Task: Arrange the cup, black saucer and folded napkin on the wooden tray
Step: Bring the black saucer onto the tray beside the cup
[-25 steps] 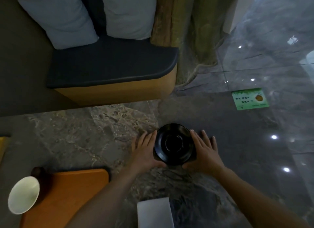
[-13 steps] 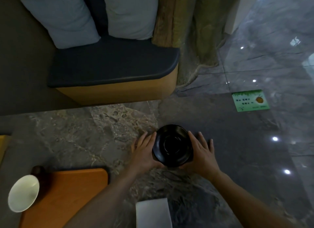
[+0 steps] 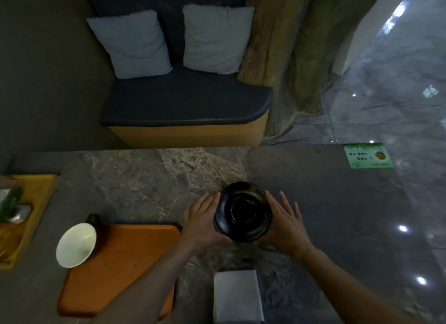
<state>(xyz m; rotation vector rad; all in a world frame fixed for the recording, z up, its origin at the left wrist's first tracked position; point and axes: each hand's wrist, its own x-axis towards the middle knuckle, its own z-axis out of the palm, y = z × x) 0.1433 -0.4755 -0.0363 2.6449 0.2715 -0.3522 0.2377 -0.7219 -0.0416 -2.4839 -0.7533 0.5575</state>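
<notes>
Two hands bracket the saucer (image 3: 243, 211): left hand (image 3: 205, 221) on its left rim, right hand (image 3: 286, 221) on its right rim, fingers extended w/ palms pressing inward, thumbs curling under the near edge. Both grasp it together; whether it's lifted off the table (image 3: 144, 179) or just resting can't be told from this view.

Key relation: tray (image 3: 120, 268) lies to the left & nearer the person than the saucer, so the carry goes left and back, across the left forearm's line. Left hand is the nearer one to the tray; right would have to reach across. Tray's long axis runs roughly near-to-far, slightly slanted.

Cup (image 3: 76, 245) sits at the tray's far-left corner, overlapping the edge, tilted w/ its mouth toward camera; a dark handle shows behind it. Napkin (image 3: 237, 297) lies on the table near the person, just right of the tray, b/w the forearms, not on the tray yet.

Judgement: saucer placement is the step in hand; tray's middle looks bare, so room is there.
</notes>
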